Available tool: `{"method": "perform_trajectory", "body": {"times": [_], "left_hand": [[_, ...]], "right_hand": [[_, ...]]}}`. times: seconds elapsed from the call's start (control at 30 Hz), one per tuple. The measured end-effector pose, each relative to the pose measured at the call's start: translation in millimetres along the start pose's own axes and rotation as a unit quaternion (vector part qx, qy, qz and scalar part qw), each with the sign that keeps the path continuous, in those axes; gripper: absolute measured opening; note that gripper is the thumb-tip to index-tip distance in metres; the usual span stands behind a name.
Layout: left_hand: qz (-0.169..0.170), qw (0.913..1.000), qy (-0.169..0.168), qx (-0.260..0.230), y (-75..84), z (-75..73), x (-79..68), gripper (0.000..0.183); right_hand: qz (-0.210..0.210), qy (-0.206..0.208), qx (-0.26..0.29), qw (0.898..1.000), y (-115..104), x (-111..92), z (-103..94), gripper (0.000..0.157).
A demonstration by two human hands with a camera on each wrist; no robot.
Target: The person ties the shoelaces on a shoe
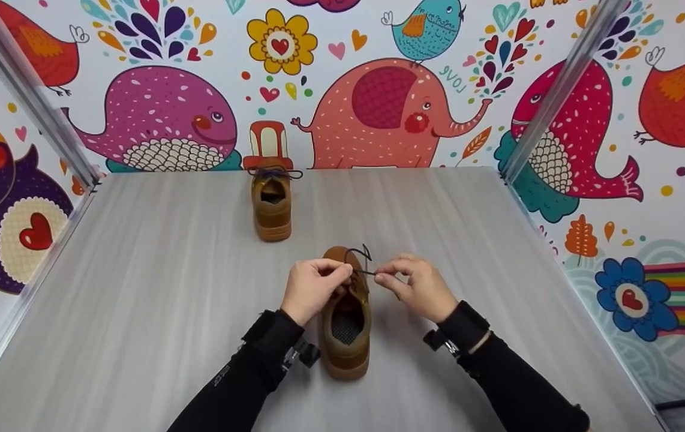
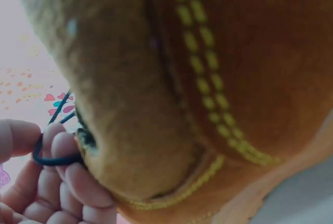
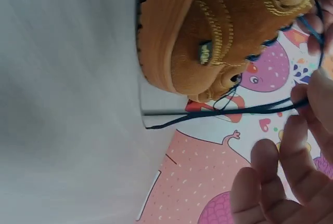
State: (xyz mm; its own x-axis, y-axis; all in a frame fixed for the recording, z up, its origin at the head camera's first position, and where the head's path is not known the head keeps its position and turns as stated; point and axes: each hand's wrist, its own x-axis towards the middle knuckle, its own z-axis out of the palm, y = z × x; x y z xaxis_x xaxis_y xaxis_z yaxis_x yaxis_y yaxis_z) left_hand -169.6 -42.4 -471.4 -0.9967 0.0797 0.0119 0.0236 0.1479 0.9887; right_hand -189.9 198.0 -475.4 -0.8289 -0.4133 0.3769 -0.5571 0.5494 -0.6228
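A brown lace-up shoe (image 1: 345, 360) stands upright on the table, heel toward me. Over its tongue my left hand (image 1: 312, 288) pinches the dark shoelace (image 1: 366, 273) between thumb and fingertips. My right hand (image 1: 417, 285), just right of the shoe, pinches the same lace, and a short length runs between both hands. In the left wrist view the lace (image 2: 60, 160) loops round near the left fingertips, beside the padded collar (image 2: 130, 94). The right wrist view has lace ends (image 3: 208, 114) trailing from the right thumb and forefinger; the other right fingers are spread loosely.
A second brown shoe (image 1: 272, 222) with a tied lace stands farther back, near the rear panel. Beyond it is a small red and cream chair-like shape (image 1: 268, 144). Printed cartoon panels (image 1: 378, 114) enclose the grey table (image 1: 168, 288), with metal posts (image 1: 564, 90) at the corners.
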Motion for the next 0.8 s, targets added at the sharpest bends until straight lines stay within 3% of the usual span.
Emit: {"method": "perform_trajectory", "body": {"times": [0.1,0.2,0.3,0.57,0.8], "left_hand": [[-0.003,1.0000,-0.004,-0.004,0.2,-1.4,0.8,0.023],[-0.007,0.9999,-0.009,-0.007,0.0,-2.7,1.5,0.024],[-0.011,0.9998,-0.011,-0.009,-0.8,-3.6,2.2,0.023],[-0.007,0.9992,-0.016,-0.035,-3.6,-3.2,2.4,0.023],[-0.011,0.9991,-0.011,-0.040,-3.4,-2.9,2.0,0.023]], "right_hand": [[0.045,-0.020,0.065,0.997,-3.1,1.1,-5.1,0.012],[0.090,-0.031,0.129,0.987,-6.5,3.1,-8.6,0.015],[0.118,-0.035,0.163,0.979,-9.3,4.1,-9.7,0.019],[0.141,-0.017,0.204,0.969,-13.5,4.0,-11.0,0.019],[0.140,-0.006,0.212,0.967,-10.7,3.1,-11.0,0.018]]}}
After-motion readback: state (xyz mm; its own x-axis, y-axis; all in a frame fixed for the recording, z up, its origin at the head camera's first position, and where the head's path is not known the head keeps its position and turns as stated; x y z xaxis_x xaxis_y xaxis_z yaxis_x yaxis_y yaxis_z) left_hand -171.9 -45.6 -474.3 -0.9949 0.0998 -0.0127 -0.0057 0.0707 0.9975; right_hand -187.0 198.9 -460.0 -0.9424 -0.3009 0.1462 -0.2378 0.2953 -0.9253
